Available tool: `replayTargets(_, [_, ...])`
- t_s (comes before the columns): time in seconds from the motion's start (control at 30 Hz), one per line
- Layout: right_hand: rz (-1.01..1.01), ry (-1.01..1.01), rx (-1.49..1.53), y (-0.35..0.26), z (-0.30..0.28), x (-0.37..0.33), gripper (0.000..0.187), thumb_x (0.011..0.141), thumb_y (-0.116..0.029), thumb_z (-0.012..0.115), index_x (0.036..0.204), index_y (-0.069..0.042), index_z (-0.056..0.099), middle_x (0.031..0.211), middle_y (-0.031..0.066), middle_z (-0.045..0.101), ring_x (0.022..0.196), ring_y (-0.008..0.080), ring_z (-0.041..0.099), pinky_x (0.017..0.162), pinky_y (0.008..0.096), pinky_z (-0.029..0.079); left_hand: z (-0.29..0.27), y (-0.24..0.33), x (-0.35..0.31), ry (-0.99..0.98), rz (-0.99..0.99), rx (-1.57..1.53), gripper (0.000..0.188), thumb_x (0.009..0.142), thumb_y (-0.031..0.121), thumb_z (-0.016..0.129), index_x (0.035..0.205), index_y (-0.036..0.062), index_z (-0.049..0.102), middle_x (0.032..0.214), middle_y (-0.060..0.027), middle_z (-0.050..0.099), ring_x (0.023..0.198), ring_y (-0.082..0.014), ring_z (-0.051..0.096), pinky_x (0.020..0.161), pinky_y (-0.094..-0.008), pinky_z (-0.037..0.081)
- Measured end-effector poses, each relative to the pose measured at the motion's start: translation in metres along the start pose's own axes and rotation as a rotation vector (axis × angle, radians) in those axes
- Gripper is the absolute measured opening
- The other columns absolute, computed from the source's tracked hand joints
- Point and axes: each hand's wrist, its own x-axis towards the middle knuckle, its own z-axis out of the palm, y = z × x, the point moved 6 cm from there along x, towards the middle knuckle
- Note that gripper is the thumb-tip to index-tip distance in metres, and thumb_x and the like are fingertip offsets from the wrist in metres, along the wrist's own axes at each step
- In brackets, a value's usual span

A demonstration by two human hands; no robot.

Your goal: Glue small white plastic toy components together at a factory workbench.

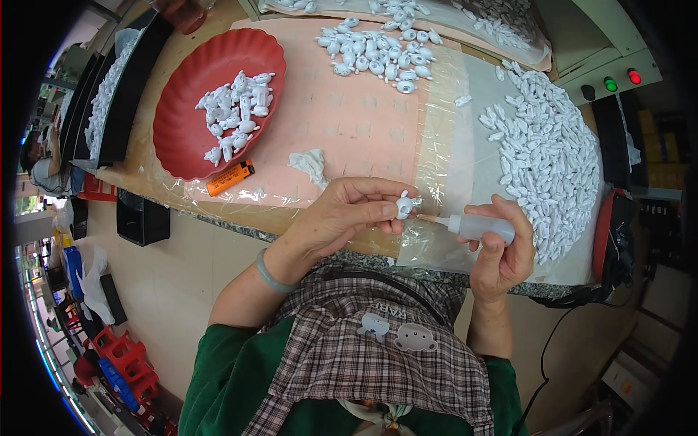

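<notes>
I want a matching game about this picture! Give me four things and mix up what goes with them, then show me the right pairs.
Things:
1. Left hand
2. Right hand
3. Wavy-edged bowl
4. Tissue-like scrap

Matches:
A. Red, with white pieces in it
B. Holds a squeeze bottle
C. White and crumpled, lying on the table
D. Holds a small white piece

Right pairs: 1-D, 2-B, 3-A, 4-C
</notes>
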Motion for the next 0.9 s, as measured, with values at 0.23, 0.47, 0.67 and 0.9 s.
replayTargets(0.23, [-0.01,-0.012,0.012,-0.0005,0.0014,0.0007,0.043,0.099,-0.031,0.054,0.125,0.004,0.05,0.092,0.0199,0.067,0.06,0.0142,0.059,0.05,0.0214,0.042,0.0007,0.0006,-0.0002,-0.006,-0.007,-0.017,0.033,0.091,0.004,0.062,0.122,-0.006,0.06,0.103,-0.0138,0.068,0.081,-0.0127,0.065,0.076,-0.0235,0.055])
replayTargets(0.47, [-0.017,-0.018,-0.007,-0.0018,0.0021,0.0019,0.042,0.099,-0.031,0.054,0.123,0.004,0.051,0.09,0.0199,0.067,0.06,0.0142,0.059,0.049,0.0215,0.042,0.0016,0.0014,-0.0009,-0.002,-0.015,-0.015,0.033,0.091,0.004,0.062,0.123,-0.0063,0.06,0.103,-0.0139,0.068,0.081,-0.0129,0.065,0.076,-0.0237,0.055])
replayTargets(0.67, [-0.027,-0.035,-0.014,-0.0024,0.0031,0.0021,0.041,0.099,-0.03,0.054,0.122,0.004,0.052,0.09,0.02,0.068,0.06,0.0141,0.06,0.049,0.0216,0.043,0.0012,0.0005,-0.0012,-0.01,-0.012,-0.02,0.033,0.091,0.005,0.062,0.122,-0.0066,0.06,0.099,-0.0127,0.068,0.081,-0.0133,0.065,0.076,-0.0247,0.055])
replayTargets(0.9, [-0.033,-0.036,-0.001,-0.0018,0.0031,0.0017,0.041,0.099,-0.03,0.054,0.122,0.004,0.051,0.091,0.0204,0.067,0.06,0.0145,0.06,0.049,0.0218,0.043,0.0021,0.0003,-0.0005,-0.038,-0.022,-0.002,0.034,0.091,0.005,0.062,0.123,-0.0074,0.059,0.095,-0.0124,0.069,0.079,-0.0137,0.066,0.076,-0.0256,0.055])
